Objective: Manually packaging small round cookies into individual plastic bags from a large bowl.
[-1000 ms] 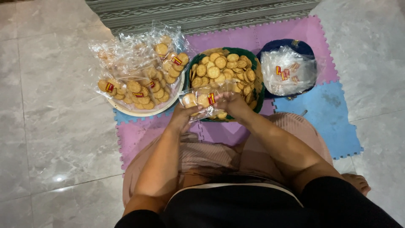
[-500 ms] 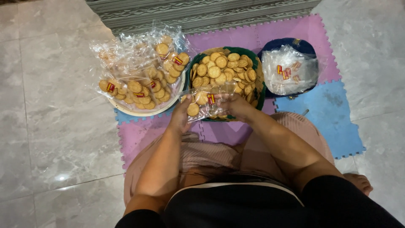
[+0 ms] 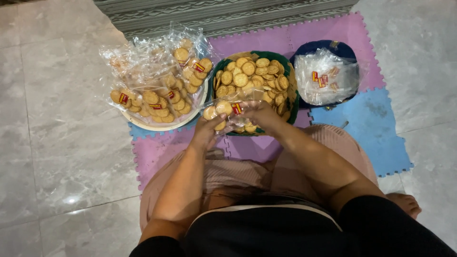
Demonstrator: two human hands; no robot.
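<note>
Clear plastic bag [image 3: 227, 112] of biscuits sat clenched between your left hand [image 3: 205, 129] and right hand [image 3: 261, 116]; you needed steady support underneath.

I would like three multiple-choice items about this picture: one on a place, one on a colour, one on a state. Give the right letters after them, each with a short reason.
1. Where does the white plate with filled cookie bags lie?
A. Left of the green bowl
B. Right of the blue bowl
C. On the person's lap

2. What colour is the bowl that holds the empty clear bags?
A. Green
B. Dark blue
C. White

3. What is the state of the left hand and right hand?
A. Both rest flat on the floor
B. Both hold one clear bag of cookies
C. Only one touches anything

Answers:
1 A, the plate sits left of the green bowl of loose cookies.
2 B, the dark blue bowl rim shows around the bags.
3 B, both hands grip the small bag before the green bowl.
</note>
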